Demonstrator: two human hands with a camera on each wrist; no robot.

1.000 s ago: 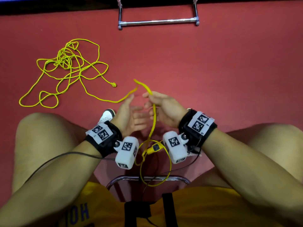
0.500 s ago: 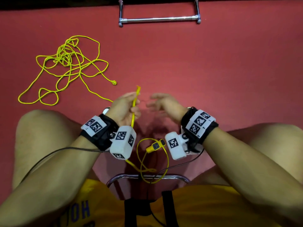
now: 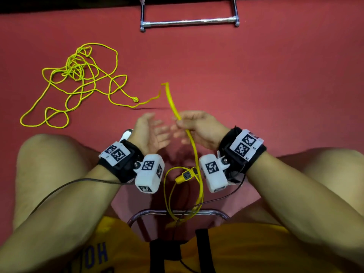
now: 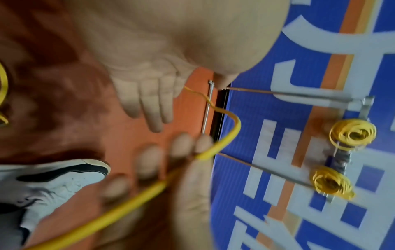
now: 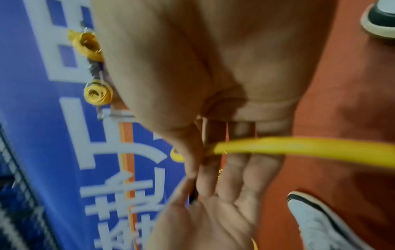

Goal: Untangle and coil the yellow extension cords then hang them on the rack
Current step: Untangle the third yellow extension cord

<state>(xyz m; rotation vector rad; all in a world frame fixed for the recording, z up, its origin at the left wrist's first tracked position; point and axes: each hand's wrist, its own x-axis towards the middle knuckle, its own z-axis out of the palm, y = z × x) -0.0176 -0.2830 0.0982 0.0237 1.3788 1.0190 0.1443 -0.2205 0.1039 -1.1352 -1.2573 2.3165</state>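
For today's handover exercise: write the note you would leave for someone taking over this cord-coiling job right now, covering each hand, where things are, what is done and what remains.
Right hand: pinches the yellow cord between thumb and fingers.
Left hand: open, palm facing the right hand, holding nothing.
The cord runs from the tangled pile on the red floor up to the right hand, then hangs in loops with the plug between the knees.
Done: two coils already hang on the rack.
Left: finish untangling, coil this cord, hang it.
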